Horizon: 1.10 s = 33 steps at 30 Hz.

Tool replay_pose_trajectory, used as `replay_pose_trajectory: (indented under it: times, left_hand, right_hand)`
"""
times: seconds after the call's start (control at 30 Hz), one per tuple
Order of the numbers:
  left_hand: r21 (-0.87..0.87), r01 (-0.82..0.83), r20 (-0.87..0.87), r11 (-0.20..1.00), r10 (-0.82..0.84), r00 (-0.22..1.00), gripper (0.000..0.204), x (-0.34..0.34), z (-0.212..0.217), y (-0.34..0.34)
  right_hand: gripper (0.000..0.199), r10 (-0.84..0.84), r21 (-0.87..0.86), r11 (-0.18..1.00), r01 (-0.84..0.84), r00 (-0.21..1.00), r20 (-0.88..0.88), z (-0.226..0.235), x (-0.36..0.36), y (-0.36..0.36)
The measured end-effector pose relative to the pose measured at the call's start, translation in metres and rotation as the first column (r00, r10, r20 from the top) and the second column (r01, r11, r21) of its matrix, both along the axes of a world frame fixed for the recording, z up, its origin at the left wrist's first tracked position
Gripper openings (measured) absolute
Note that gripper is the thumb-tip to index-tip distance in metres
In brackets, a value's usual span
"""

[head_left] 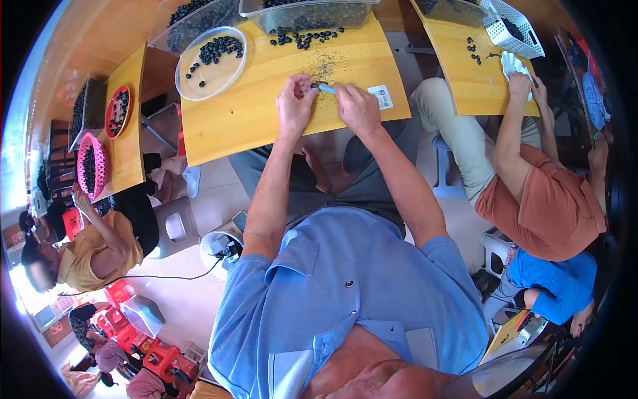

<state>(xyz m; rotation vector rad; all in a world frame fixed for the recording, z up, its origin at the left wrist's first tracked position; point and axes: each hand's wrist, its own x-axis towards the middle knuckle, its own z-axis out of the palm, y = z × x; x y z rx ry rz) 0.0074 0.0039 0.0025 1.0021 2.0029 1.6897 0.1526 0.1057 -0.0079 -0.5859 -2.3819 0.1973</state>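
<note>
Where the left grip point(296, 106) pinches, a dark bead point(315, 86) sits.

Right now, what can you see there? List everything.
Wooden tables: at least three, yellow, centre, left, right
Bins: at least two, clear, centre table's far edge
Round tray: one, clear, centre table's left
Round pieces: many, black, containers and tables
Label: one, white, centre table's right
Slotted basket: one, pink, left table
Flat tray: one, red, left table
Perforated basket: one, white, right table
Stools: several, red, lower left
Other people: several, assorted clothing, both sides
Slim tool: one, light blue, right hand
Left hand: one, bare, pinching a dark piece
Right hand: one, bare, gripping the tool
</note>
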Motion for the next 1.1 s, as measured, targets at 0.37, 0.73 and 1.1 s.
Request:
replay_pose_trajectory:
  times: [0.37,0.73,1.1]
  left_hand:
    - [0.113,-0.064,0.003,0.992,0.064,0.998,0.026,-0.003,-0.006,-0.004]
    - [0.252,-0.361,-0.336,0.898,0.431,0.837,0.012,-0.11,0.031,-0.026]
    - [-0.133,0.001,-0.65,0.991,-0.088,0.755,0.021,-0.123,0.027,0.036]
  right_hand:
    - [0.014,-0.108,-0.04,0.993,0.112,0.99,0.094,0.008,-0.003,0.0]
    - [0.014,-0.124,-0.046,0.991,0.128,0.989,0.084,0.005,0.004,-0.001]
    - [0.013,-0.12,-0.02,0.992,0.121,0.992,0.05,0.006,-0.003,-0.001]
